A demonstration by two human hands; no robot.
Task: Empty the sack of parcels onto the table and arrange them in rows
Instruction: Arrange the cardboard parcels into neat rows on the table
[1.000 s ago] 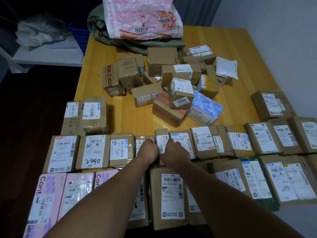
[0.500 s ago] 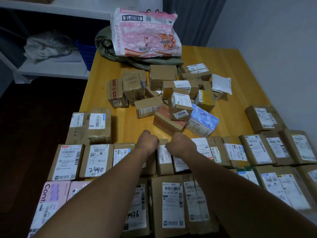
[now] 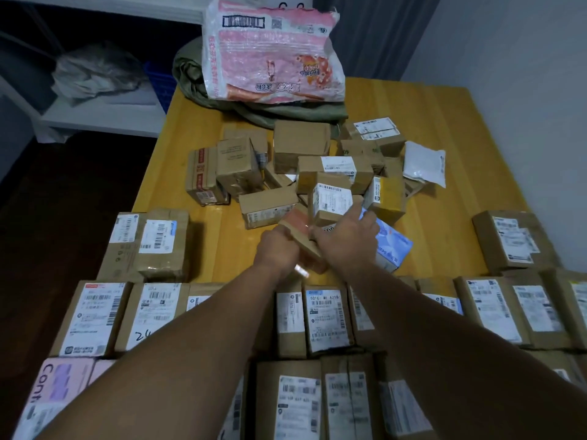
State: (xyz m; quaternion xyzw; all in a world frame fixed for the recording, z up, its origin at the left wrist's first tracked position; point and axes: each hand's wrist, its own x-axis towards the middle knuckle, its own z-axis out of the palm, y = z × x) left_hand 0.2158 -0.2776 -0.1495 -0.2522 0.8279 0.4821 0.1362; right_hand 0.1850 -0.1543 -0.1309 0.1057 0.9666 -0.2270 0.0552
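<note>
**Both hands at a reddish-brown box on the pile's lower edge**

Two bare forearms reach up from the bottom of the frame to its centre. There the left hand (image 3: 279, 247) and the right hand (image 3: 346, 241) meet at a reddish-brown box (image 3: 297, 227). The box lies at the lower edge of the loose pile (image 3: 301, 166) of cartons in the middle of the yellow wooden worktop (image 3: 413, 122).

The left hand's fingers curl round the box's lower-left end and grip it. The right hand lies over the box's right end, back to the camera. Its fingers stretch up toward a white-labelled carton (image 3: 332, 198) just above the box and a blue parcel (image 3: 395, 246) just right of it. The hand hides them and the spot is blurred, so I cannot tell whether they grip anything.

At top centre a pink-and-white sack (image 3: 273, 52) slumps on an olive-green sack (image 3: 254, 106) at the upper edge of the worktop. A white pouch (image 3: 424, 163) lies at the pile's right edge.

Across the lower frame, cartons lie label-up and edge to edge in rows: an upper row (image 3: 327, 312) just below the hands and a lower row (image 3: 298, 398) beneath it. A pale pink parcel (image 3: 57, 385) lies at lower left. Two cartons (image 3: 149, 242) sit side by side at centre left.
</note>
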